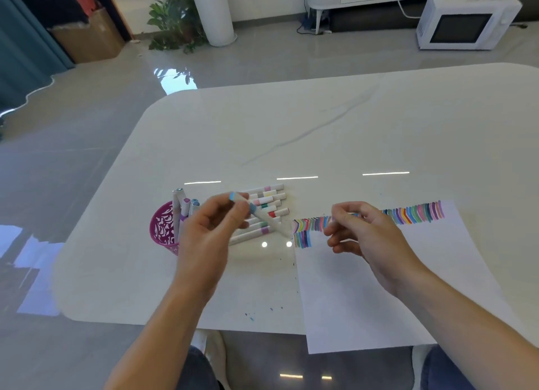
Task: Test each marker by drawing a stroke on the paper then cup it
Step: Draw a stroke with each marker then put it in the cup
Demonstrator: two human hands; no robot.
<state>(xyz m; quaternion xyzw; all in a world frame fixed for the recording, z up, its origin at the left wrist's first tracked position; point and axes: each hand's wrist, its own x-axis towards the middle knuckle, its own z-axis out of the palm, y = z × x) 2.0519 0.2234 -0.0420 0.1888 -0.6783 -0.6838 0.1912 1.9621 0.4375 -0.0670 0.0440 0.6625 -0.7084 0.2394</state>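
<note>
Far left first: pink cup (163, 229), upright on the bench (350, 127), with a few markers standing in it. Just right of it, left hand (210, 226), raised, fingers (244, 207) clamped on the marker with the blue band (256, 214). Gripping it near the blue top end, with the far end slanting down toward the left edge of the paper (379, 287). Hard to say whether that far end is capped; too blurred.

Behind the hand, a loose pile of markers (268, 203) flat on the bench, touching side by side.

Judging the marker now: looks light, stiff, smooth plastic, round enough to roll if set down flat. Best held mid-barrel for the stroke, then dropped end-first into the cup. No force needed, just a steady pinch.

On to the right hand (358, 232), hovering over the top of the paper, fingers (338, 232) curled toward the thumb. Cannot tell whether holding a cap or nothing.

Beneath and beyond it, rows of coloured strokes (414, 214) along the top of the paper.
</note>
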